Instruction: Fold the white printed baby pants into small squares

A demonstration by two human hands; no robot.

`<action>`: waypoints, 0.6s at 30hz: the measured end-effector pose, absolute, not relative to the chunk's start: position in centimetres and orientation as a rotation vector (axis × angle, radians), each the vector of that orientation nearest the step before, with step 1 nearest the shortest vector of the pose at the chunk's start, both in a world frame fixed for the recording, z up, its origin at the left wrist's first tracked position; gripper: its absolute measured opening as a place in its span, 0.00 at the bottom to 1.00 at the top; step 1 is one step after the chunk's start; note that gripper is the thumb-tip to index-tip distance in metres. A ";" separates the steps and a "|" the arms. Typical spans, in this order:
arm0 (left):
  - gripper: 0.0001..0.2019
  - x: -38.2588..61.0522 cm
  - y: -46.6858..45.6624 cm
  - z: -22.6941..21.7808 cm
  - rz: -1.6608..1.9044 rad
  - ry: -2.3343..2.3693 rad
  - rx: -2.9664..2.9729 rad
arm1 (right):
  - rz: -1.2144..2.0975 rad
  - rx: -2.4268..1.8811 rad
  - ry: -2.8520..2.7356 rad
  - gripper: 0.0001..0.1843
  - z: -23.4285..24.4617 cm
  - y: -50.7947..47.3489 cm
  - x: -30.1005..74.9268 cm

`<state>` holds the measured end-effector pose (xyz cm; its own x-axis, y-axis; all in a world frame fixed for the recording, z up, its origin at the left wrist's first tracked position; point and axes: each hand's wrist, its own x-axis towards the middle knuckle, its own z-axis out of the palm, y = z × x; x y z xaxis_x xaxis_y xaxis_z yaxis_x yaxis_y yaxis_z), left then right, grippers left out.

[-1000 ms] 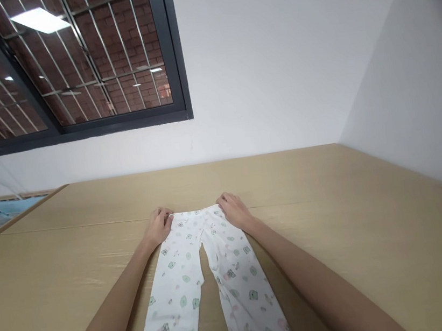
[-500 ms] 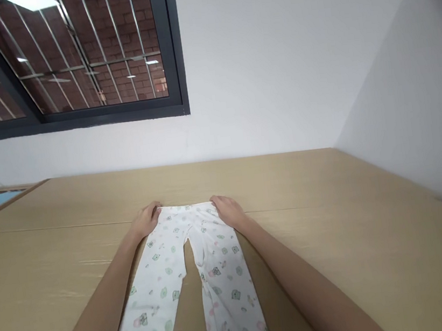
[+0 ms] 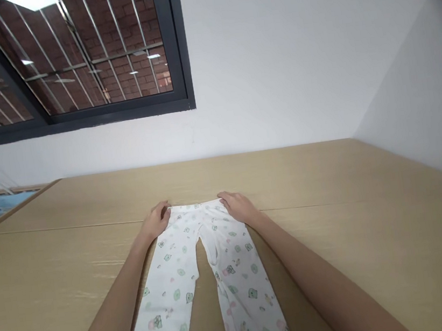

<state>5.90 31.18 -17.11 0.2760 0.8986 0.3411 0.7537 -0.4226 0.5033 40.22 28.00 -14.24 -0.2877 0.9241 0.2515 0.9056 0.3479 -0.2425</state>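
A pair of white trousers [image 3: 185, 232] with small green and pink prints lies spread on the wooden-coloured surface [image 3: 339, 258], waistband away from me and legs toward me. At the left end of the waistband, my left hand [image 3: 157, 221] has its fingers closed around the cloth edge. My right hand [image 3: 238, 206] grips the right end of the waistband the same way. The waistband runs fairly straight between both hands. Some creases show at the crotch and down the right leg. The leg ends are cut off by the bottom of the view.
Behind the surface stands a white wall [image 3: 264, 62], with a dark-framed window [image 3: 116, 111] at upper left. A side wall [image 3: 418, 90] bounds the right. Blue cloth [image 3: 9, 200] lies beyond a raised wooden edge [image 3: 18, 207] at far left. A thin seam crosses the surface.
The whole scene has shifted slightly right in view as the camera turned. Both hands keep their places at the waistband, and the trousers look the same on the surface.
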 end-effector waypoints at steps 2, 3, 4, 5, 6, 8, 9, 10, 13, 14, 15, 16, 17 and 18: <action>0.18 5.9 31.3 -17.1 0.864 1.540 2.296 | 0.072 -1.644 -2.239 0.17 -14.3 28.0 40.2; 0.18 5.8 31.3 -17.1 0.860 1.551 2.289 | 0.070 -1.655 -2.226 0.18 -14.3 28.0 40.1; 0.18 5.8 31.3 -17.1 0.856 1.564 2.282 | 0.069 -1.662 -2.217 0.18 -14.4 28.0 40.1; 0.18 5.8 31.4 -17.1 0.850 1.576 2.276 | 0.068 -1.665 -2.212 0.17 -14.4 28.0 40.1; 0.18 5.8 31.3 -17.1 0.844 1.587 2.272 | 0.066 -1.666 -2.209 0.17 -14.4 28.0 40.0; 0.18 5.8 31.3 -17.1 0.835 1.604 2.267 | 0.063 -1.658 -2.210 0.16 -14.4 28.0 40.0; 0.18 5.9 31.2 -17.1 0.833 1.613 2.265 | 0.061 -1.653 -2.212 0.16 -14.4 28.0 40.0; 0.18 5.9 31.2 -17.2 0.832 1.619 2.264 | 0.060 -1.648 -2.215 0.16 -14.4 28.0 40.0; 0.18 5.9 31.2 -17.2 0.834 1.632 2.256 | 0.053 -1.638 -2.218 0.17 -14.4 27.9 40.0; 0.17 5.9 31.2 -17.2 0.835 1.634 2.251 | 0.050 -1.638 -2.217 0.17 -14.4 27.9 40.0; 0.17 5.8 31.3 -17.1 0.838 1.637 2.243 | 0.046 -1.637 -2.217 0.17 -14.5 27.9 40.0; 0.17 5.8 31.4 -17.1 0.842 1.643 2.231 | 0.042 -1.635 -2.217 0.17 -14.5 27.9 40.0; 0.17 5.9 31.6 -17.1 0.847 1.650 2.215 | 0.037 -1.630 -2.217 0.17 -14.6 27.9 40.1; 0.16 6.0 31.7 -17.1 0.853 1.659 2.197 | 0.030 -1.623 -2.217 0.17 -14.7 28.0 40.1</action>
